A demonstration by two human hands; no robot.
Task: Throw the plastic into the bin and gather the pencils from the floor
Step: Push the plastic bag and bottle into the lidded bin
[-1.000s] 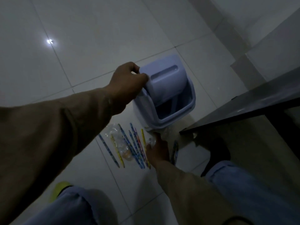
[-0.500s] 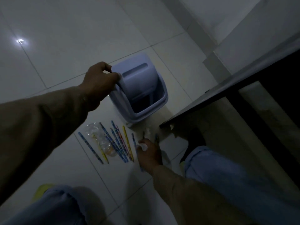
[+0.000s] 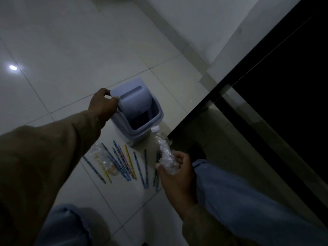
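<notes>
Crumpled clear plastic, a bottle [image 3: 164, 153], sits clenched in the right hand [image 3: 177, 172] at lower centre, above the pencils [image 3: 124, 161] fanned on the floor [image 3: 53, 50]. Beyond, left hand [image 3: 103, 106] fingers pinch the bin [image 3: 140, 119] lid [image 3: 132, 99] tilted open, mid-frame.

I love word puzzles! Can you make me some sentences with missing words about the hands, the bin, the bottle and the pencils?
1. The left hand holds the bin lid ____.
2. The right hand grips a crushed plastic ____.
3. The pencils lie on the ____.
4. A second plastic bottle lies among the pencils, ____ of the bin's opening.

Missing words: open; bottle; floor; outside
</notes>
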